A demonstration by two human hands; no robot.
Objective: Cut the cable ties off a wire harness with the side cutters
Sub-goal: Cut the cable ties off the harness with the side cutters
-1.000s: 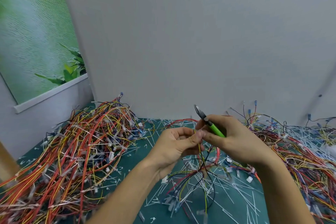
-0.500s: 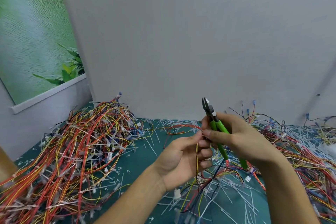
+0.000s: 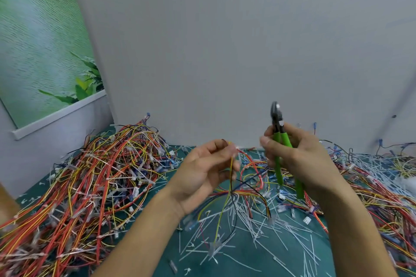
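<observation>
We found the left hand (image 3: 202,171) curled, thumb and fingertips pinching the wire harness (image 3: 233,190), whose strands hung below the fingers to the mat (image 3: 258,261). The right hand (image 3: 301,159) gripped the side cutters (image 3: 278,141) by their green handles, head upright above the fingers, blades together. Cut cable ties (image 3: 254,218) lay beneath both hands.

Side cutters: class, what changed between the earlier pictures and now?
The right hand swung the side cutters upright and pulled rightward away from the left hand; the hands no longer touch. Unchanged: the right hand grips the cutters, the left hand pinches the wires.
</observation>
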